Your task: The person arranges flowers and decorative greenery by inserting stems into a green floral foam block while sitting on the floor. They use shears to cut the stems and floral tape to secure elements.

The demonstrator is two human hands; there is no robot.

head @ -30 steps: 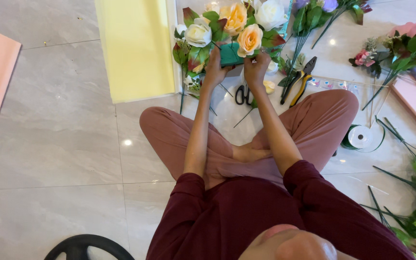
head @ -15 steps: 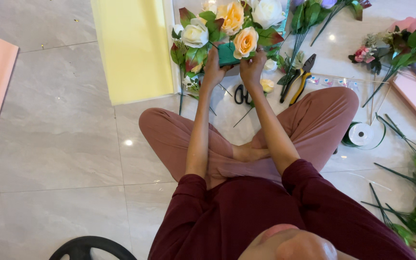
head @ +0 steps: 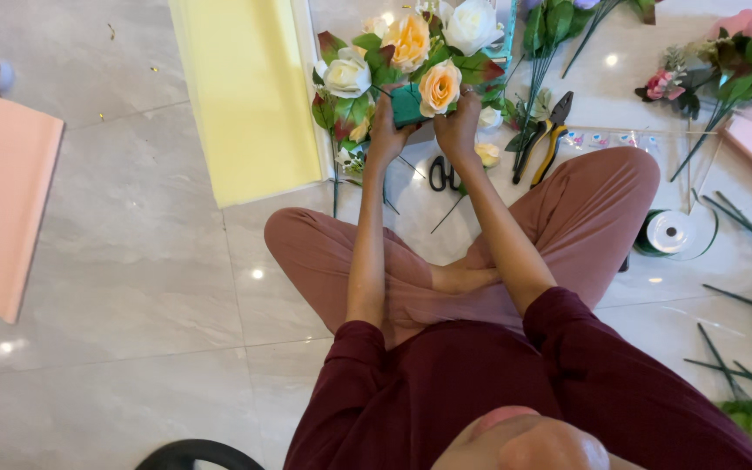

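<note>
Green floral foam block sits between both hands, raised above the glossy grey tiled floor in front of the person's crossed legs in dusty-pink trousers. The left hand is clamped on the block's left side, fingers curled up around it; the right hand is closed on its right side, just under a peach fabric rose stuck into the foam. More blooms stand in the same block: a cream-white rose at the left, an orange-yellow rose above, and a large white rose at the top right, with green and reddish leaves among them.

Beneath the arrangement on the floor lie black-handled scissors, and just to the right of them pliers with yellow and black handles. A long yellow sheet of wrapping paper lies to the left of the flowers, and a salmon-pink sheet lies well apart at the far left edge. A spool of green ribbon rests beside the person's right knee. Loose green stems are scattered at the right, and a bunch of pink flowers with leaves lies near the upper right corner. The person wears a dark maroon long-sleeved top.
</note>
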